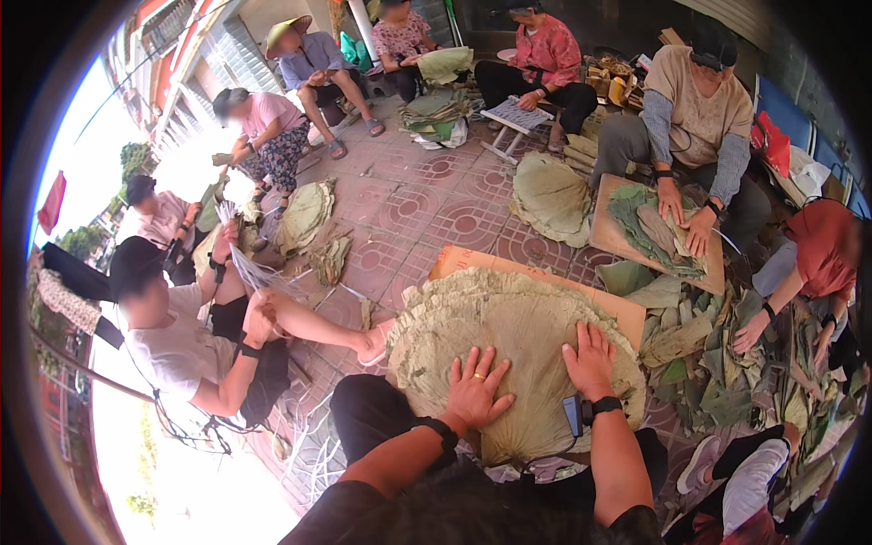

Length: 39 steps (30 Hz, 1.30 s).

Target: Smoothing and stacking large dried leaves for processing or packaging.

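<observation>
A thick round stack of dried lotus leaves [524, 327] lies in front of me, its edges ragged and layered. My left hand [479, 390] rests flat on the top leaf, fingers spread, with a ring on one finger. To its right, my right hand [590, 357] presses palm down near the stack's right side, fingers slightly apart. Neither hand grips anything. Beneath the stack, an orange-brown cardboard sheet [623, 310] sticks out at the back and right. Both wrists wear black bands, and a small blue-grey device [572, 415] sits by the right wrist.
At right, a person flattens leaves on a wooden board [712, 269]. Loose dried leaves [722, 381] cover the paving beside it. Another leaf stack [552, 197] lies beyond my stack. At left, a seated person holds white strips [255, 266]; more strips [317, 443] lie below. Several people sit farther back.
</observation>
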### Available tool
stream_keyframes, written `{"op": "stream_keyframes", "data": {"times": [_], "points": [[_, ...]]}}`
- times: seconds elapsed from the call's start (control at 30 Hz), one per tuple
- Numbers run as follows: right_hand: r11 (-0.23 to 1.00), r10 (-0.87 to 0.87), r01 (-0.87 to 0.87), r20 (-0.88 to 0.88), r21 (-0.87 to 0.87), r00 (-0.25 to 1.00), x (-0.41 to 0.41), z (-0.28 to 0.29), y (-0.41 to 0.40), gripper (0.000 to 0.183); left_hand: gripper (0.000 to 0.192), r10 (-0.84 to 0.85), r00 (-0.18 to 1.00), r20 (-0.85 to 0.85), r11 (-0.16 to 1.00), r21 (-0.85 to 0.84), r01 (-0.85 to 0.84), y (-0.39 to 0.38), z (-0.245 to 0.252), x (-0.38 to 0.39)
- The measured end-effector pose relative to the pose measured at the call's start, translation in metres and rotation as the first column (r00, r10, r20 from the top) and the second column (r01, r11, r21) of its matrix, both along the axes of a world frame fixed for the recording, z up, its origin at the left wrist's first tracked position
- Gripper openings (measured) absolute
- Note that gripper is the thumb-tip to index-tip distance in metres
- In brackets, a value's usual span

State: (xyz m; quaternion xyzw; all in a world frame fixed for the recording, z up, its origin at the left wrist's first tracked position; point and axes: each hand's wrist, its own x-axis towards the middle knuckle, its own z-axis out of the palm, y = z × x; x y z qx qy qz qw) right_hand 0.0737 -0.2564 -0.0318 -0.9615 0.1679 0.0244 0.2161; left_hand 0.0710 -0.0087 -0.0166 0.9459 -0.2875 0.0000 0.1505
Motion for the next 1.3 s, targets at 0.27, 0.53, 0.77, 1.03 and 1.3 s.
{"op": "stream_keyframes", "data": {"times": [0.27,0.53,0.77,1.03,1.3], "points": [[0.999,0.033,-0.033,-0.008,0.001,0.999,0.0083,0.0015,-0.0038,0.06,0.065,-0.004,1.0,0.001,1.0,-0.012,0.004,-0.0008,-0.0024,0.0071],[1.0,0.011,-0.011,-0.067,-0.004,0.998,0.0045,0.0002,-0.0021,0.063,0.064,-0.004,1.0,0.01,0.999,-0.037,0.004,0.0003,-0.0016,0.0041],[1.0,0.006,-0.006,-0.06,-0.001,0.998,0.0046,-0.0009,-0.0017,0.064,0.065,-0.004,1.0,0.01,1.0,-0.016,0.004,-0.0002,0.0009,0.0032],[1.0,0.003,-0.003,-0.06,-0.004,0.998,0.0036,-0.0016,-0.0024,0.064,0.064,-0.015,1.0,-0.002,1.0,-0.016,0.015,-0.0001,0.0014,0.0029],[1.0,0.01,-0.01,0.006,0.001,1.0,0.0028,-0.0006,-0.0009,0.062,0.066,-0.011,1.0,0.005,1.0,-0.009,0.011,0.0002,-0.0019,0.0034]]}}
